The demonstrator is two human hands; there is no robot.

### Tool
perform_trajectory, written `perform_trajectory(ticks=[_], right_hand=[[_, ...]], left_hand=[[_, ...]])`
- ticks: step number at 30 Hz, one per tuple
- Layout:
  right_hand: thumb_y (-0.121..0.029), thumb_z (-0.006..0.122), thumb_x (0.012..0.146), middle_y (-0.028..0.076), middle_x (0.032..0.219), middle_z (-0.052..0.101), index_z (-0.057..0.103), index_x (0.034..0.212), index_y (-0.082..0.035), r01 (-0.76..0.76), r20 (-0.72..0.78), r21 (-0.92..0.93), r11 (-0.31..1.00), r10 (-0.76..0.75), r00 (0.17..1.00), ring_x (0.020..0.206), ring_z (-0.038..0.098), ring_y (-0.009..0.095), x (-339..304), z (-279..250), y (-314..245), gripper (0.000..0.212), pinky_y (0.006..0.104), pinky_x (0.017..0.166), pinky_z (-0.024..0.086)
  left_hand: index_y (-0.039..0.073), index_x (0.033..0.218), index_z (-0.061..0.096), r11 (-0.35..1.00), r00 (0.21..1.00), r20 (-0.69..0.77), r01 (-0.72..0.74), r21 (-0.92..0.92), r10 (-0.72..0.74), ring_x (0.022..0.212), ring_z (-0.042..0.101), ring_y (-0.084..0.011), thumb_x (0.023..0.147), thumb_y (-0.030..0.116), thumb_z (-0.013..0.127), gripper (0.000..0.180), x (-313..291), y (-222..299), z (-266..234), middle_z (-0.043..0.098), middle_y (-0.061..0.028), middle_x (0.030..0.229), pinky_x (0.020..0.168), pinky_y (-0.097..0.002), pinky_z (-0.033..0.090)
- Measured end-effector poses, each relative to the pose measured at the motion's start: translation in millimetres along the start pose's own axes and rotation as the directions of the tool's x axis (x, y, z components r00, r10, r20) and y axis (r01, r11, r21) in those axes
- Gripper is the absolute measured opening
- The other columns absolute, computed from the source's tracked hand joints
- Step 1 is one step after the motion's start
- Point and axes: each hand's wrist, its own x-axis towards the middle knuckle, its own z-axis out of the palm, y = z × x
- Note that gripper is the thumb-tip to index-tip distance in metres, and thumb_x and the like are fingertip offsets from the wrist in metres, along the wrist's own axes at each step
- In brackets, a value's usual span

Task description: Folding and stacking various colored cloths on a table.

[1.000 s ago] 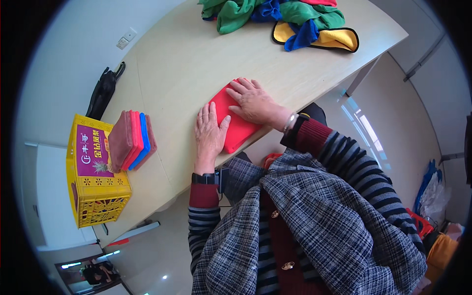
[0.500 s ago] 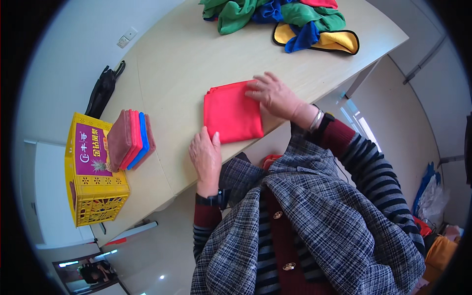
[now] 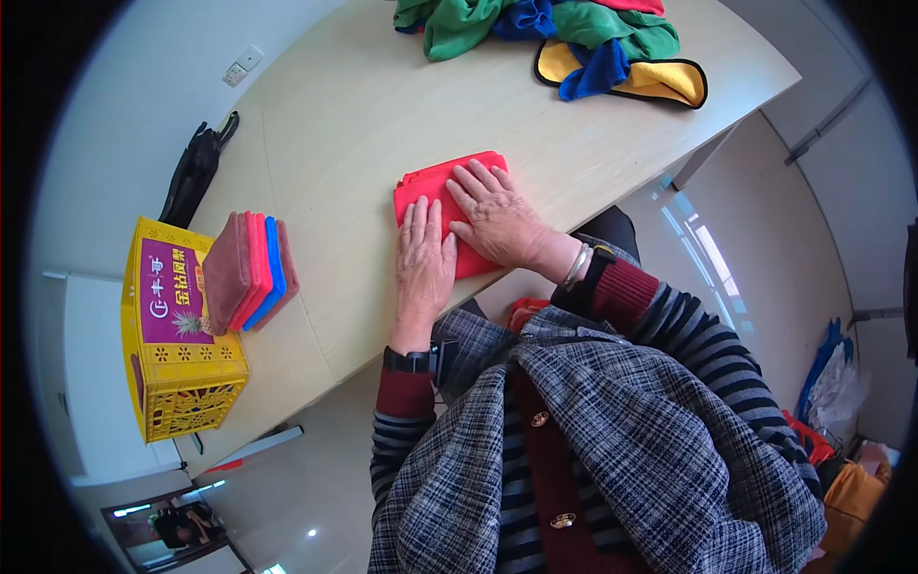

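Note:
A red cloth [image 3: 435, 182], folded into a thick square, lies at the near edge of the pale table. Both my hands rest flat on top of it. My left hand [image 3: 424, 258] covers its left side with the fingers stretched out. Over the right half, my right hand [image 3: 497, 216] is spread, its thumb close to the left hand. Much of the cloth's middle is hidden under them. To the left, several folded cloths [image 3: 256, 273] in brown, red and blue stand on edge in a row against a yellow crate.
The yellow plastic crate [image 3: 196, 383] stands at the table's left end, with a black umbrella-like bundle [image 3: 196, 172] behind it. At the far side lie heaped green and blue cloths [image 3: 583, 29] and a yellow cloth with black edging [image 3: 669, 81]. Bags [image 3: 841, 383] sit on the floor at right.
My right hand has come down from the cloth's right edge onto its top. My left hand has slid from the near left corner up onto the cloth.

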Motion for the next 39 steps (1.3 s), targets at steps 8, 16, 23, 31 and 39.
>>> perform_trajectory(ticks=[8,16,23,31,39], right_hand=[[-0.046,0.053,0.099,0.017,0.159,0.037,0.044,0.150,-0.003,-0.022,0.007,-0.006,1.000,0.022,1.000,0.150,0.028,0.035,10,-6,13,0.067,0.0471,0.125,0.017],[-0.044,0.053,0.099,0.017,0.157,0.041,0.045,0.149,-0.003,0.004,0.052,-0.117,0.993,0.002,0.999,0.149,0.031,0.035,15,-15,12,0.065,0.0475,0.124,0.021],[-0.041,0.052,0.099,0.017,0.156,0.042,0.046,0.148,-0.004,0.031,0.058,-0.056,0.998,-0.028,0.998,0.148,0.032,0.035,20,0,12,0.062,0.0478,0.123,0.021],[-0.040,0.053,0.098,0.017,0.157,0.041,0.046,0.149,-0.006,0.028,0.042,-0.013,1.000,-0.028,0.999,0.149,0.031,0.034,15,-5,16,0.061,0.0484,0.124,0.020],[-0.039,0.055,0.098,0.015,0.158,0.040,0.047,0.149,-0.007,0.019,0.112,-0.010,1.000,-0.018,0.994,0.150,0.030,0.033,1,-17,2,0.061,0.0484,0.124,0.020]], left_hand=[[0.001,0.153,0.037,0.998,0.998,0.018,0.064,0.020,-0.064,0.150,0.028,-0.0356,0.104,0.032,0.050,0.059,1,3,0,0.033,-0.0203,0.160,0.122,-0.0465,0.027],[0.000,0.152,0.039,0.976,0.988,0.157,-0.025,0.217,-0.009,0.150,0.029,-0.0362,0.104,0.036,0.049,0.061,28,3,-30,0.034,-0.0219,0.160,0.122,-0.0464,0.027],[0.002,0.156,0.031,0.996,0.979,0.195,0.046,0.074,-0.059,0.151,0.026,-0.0353,0.106,0.039,0.043,0.063,51,-28,-4,0.030,-0.0202,0.162,0.123,-0.0454,0.024],[0.002,0.157,0.029,0.987,0.973,0.165,0.158,0.023,-0.159,0.152,0.025,-0.0356,0.106,0.041,0.043,0.065,44,-26,-3,0.029,-0.0202,0.162,0.123,-0.0470,0.024],[0.004,0.156,0.033,0.996,0.995,0.060,0.075,0.037,-0.077,0.151,0.026,-0.0356,0.105,0.038,0.047,0.062,6,-6,-6,0.029,-0.0196,0.163,0.122,-0.0483,0.026]])
